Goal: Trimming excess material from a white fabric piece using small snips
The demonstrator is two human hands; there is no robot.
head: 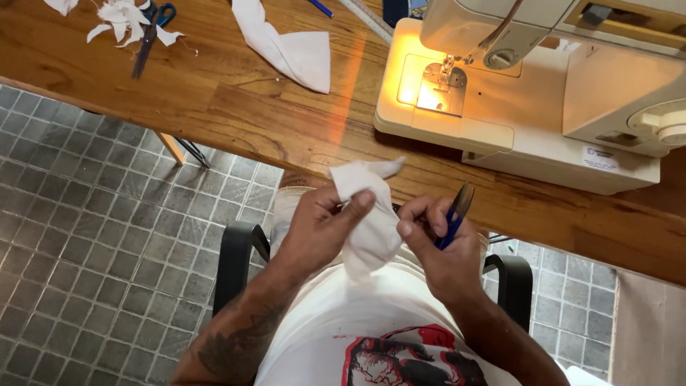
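The cream sewing machine [543, 93], cut off by the frame's top and right, stands on the bench [236, 107] with a pale rectangular label low on its front, while off the bench's near edge the left hand [318, 229] pinches a small white cloth piece [371, 229] and the right hand [439, 254] clasps blue-handled snips [454, 214], their blades half hidden.

We see a small crumpled piece of white cloth [368, 225] held upright above the lap, with blue-handled thread snips [453, 214] just beside it, blades up.
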